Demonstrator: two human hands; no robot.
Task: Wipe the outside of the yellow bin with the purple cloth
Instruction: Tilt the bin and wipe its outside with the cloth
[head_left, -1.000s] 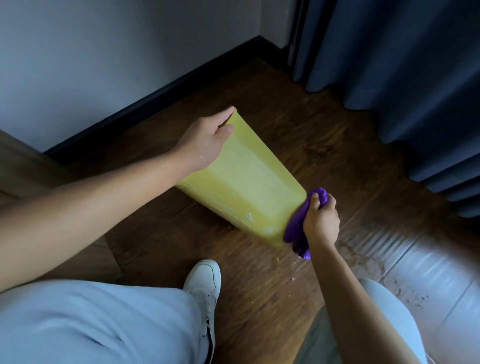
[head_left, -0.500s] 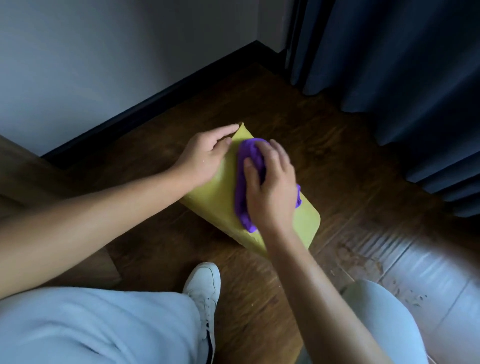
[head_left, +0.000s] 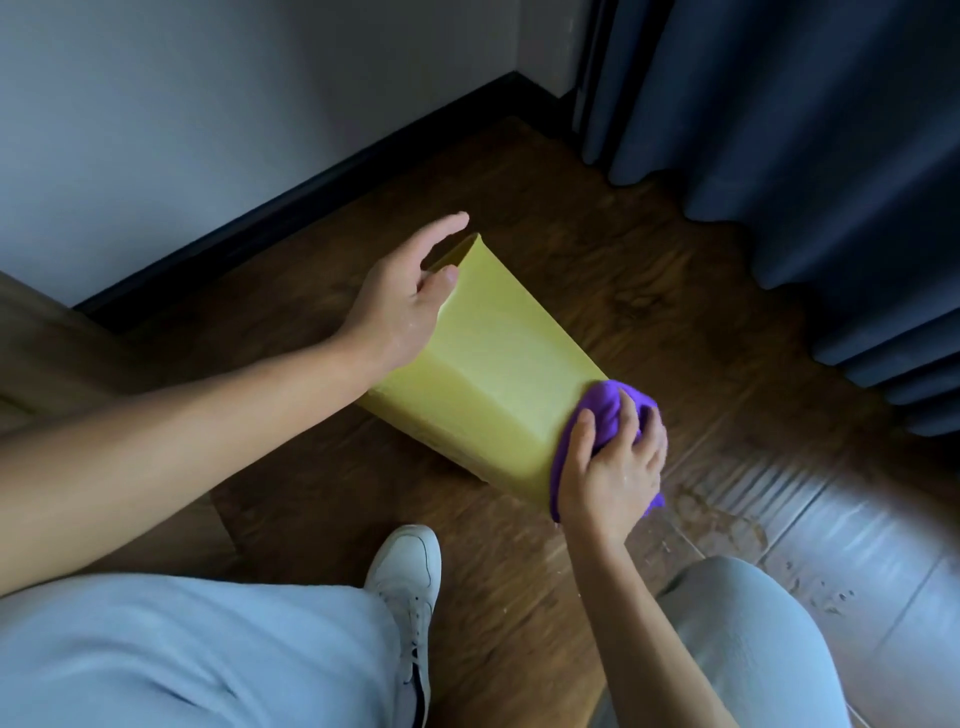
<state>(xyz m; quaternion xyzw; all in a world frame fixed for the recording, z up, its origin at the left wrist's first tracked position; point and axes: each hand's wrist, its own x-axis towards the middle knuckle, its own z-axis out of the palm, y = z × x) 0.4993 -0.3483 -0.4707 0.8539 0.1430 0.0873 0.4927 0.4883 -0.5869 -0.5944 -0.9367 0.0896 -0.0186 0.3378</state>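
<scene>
The yellow bin (head_left: 493, 364) lies tipped over on the wooden floor, its open rim pointing away toward the wall and its base end nearest me. My left hand (head_left: 402, 306) rests on the rim end with the thumb on the upper face and the fingers spread over the opening. My right hand (head_left: 610, 467) grips the bunched purple cloth (head_left: 608, 405) and presses it against the bin's near right corner at the base end. The cloth partly wraps over that corner and hangs below my palm.
A dark skirting board (head_left: 311, 192) and pale wall run behind the bin. Blue curtains (head_left: 779, 130) hang at the right. My white shoe (head_left: 408, 571) and knees in light trousers fill the foreground. A wooden furniture edge (head_left: 47, 364) stands at the left.
My right hand slid the cloth from the base corner up to the rim end, then back down the upper face to the base corner. The left hand's fingers have spread out at the rim.
</scene>
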